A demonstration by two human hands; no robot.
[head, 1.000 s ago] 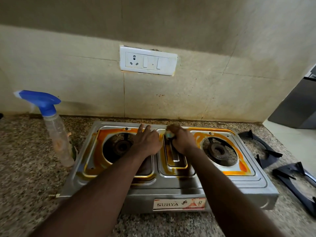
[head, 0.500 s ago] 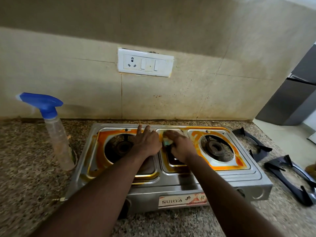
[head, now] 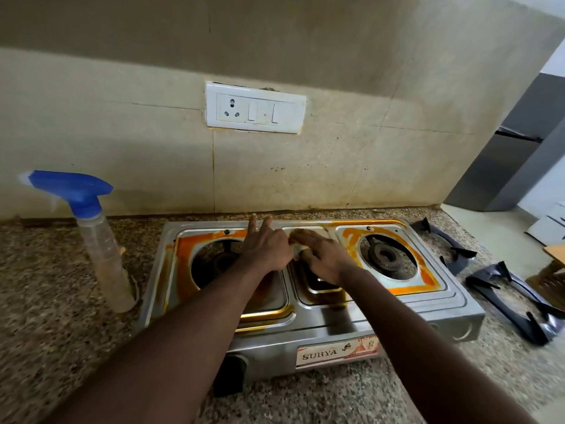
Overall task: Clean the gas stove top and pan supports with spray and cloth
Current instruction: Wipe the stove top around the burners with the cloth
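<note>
A steel two-burner gas stove (head: 406,313) with orange stains sits on the granite counter. My left hand (head: 266,246) lies flat on the stove top beside the left burner, fingers pointing at the wall. My right hand (head: 321,255) presses a small pale cloth (head: 298,248) onto the middle panel, mostly hiding it. A spray bottle (head: 101,249) with a blue trigger head stands left of the stove. Two black pan supports, one near the stove (head: 446,243) and one farther right (head: 519,304), lie on the counter to its right.
A white socket and switch plate (head: 255,108) is on the tiled wall behind the stove. A grey refrigerator (head: 513,154) stands at the far right beyond the counter's end. The right burner (head: 386,258) is uncovered.
My right hand with the cloth has slid toward the back of the middle panel. My left hand stays on the stove. The view has shifted slightly to the right.
</note>
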